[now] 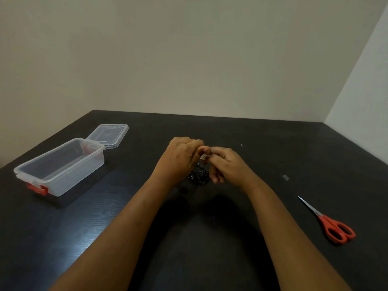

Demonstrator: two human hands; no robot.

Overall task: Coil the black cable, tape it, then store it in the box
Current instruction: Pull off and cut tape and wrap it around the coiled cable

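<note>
Two bare forearms reach in from the near edge over the dark worktop [210, 244] and converge toward its middle. To the right of them, nearer than the hands and well apart from everything else, lie red-handled scissors [333, 225], blades closed and pointing away toward the far left.

Further in, the left hand [180, 156] and right hand [226, 164] meet fingertip to fingertip above the worktop. Both have their fingers curled, and between the left thumb and the right fingertips they pinch a small pale piece of tape [203, 157]. The black cable [199, 176] sits bunched in loose loops directly under the two hands, in the gap between the wrists. It is partly hidden by them, and I cannot tell whether it rests on the worktop or hangs from a finger.

To the right of the hands, well apart, a small pale scrap [285, 177] lies on the surface.

On the left, well apart from the hands, stands the clear plastic box [79, 175], open, with a red latch [37, 189] at its near end. Its clear lid [109, 134] lies just behind the far end, touching it or nearly so.

Beyond the worktop's far edge rises a plain pale wall [189, 49], which meets a second wall at a corner on the right.
</note>
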